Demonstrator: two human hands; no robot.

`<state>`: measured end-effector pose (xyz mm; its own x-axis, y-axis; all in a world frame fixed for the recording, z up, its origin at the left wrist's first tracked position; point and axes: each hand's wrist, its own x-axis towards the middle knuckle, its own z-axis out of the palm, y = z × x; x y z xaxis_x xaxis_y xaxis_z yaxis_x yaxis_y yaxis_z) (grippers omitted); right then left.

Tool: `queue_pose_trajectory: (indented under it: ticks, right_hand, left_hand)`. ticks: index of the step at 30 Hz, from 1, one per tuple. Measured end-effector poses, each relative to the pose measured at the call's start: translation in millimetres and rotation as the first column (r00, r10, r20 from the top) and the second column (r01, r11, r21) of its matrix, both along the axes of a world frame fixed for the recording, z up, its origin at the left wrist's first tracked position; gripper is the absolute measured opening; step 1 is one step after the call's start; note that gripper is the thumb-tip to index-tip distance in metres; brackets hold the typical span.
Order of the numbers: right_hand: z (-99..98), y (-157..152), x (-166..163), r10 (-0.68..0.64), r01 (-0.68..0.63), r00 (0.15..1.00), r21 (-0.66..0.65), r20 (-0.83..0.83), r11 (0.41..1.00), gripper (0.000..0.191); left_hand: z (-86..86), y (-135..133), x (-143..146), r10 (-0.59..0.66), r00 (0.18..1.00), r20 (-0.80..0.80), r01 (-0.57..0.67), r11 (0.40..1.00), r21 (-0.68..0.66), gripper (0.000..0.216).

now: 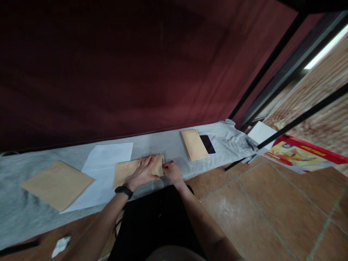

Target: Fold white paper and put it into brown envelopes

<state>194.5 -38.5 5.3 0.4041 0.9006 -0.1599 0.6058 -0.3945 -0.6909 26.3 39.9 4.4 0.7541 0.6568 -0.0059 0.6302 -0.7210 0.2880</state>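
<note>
A brown paper envelope (pixel 123 171) lies on the grey cloth in front of me. My left hand (pixel 145 169), with a black band on its wrist, presses flat on it, fingers spread. At the envelope's right end, where an edge or flap stands slightly raised, is my right hand (pixel 172 171). Its fingers are closed; what they pinch, if anything, is hidden. White paper sheets (pixel 102 161) lie to the left, partly beneath a larger brown envelope (pixel 57 184). To the right, another brown envelope (pixel 194 145) rests beside a dark-screened phone (pixel 207 144).
The grey cloth (pixel 157 139) covers a long narrow surface against a dark red curtain-like backdrop (pixel 152 72). Black metal bars (pixel 296 121) stand at the right. A red and yellow box (pixel 304 154) and white tissue (pixel 61 245) are on the tiled floor (pixel 244 214).
</note>
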Motion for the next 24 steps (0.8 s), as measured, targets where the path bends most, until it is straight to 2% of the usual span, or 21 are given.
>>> queue_pose_trajectory:
  ticks: [8,19,24]
  right_hand:
    - [6.7,1,1,0.038,-0.031,0.996,-0.08,0.085,0.996,0.022]
    - [4.2,1,1,0.06,-0.048,0.988,-0.087,0.142,0.995,0.022]
    - [7.1,-1,0,0.06,-0.047,0.987,-0.09,0.149,0.995,0.021]
  left_hand:
    - [-10.0,3,-4,-0.016,0.999,0.029,0.017,1.0,-0.012,0.112]
    - [-18.4,5,-6,-0.039,0.999,0.019,0.039,0.999,0.002,0.107]
    - [-23.1,5,-9,-0.057,0.998,0.019,0.057,0.998,0.02,0.096]
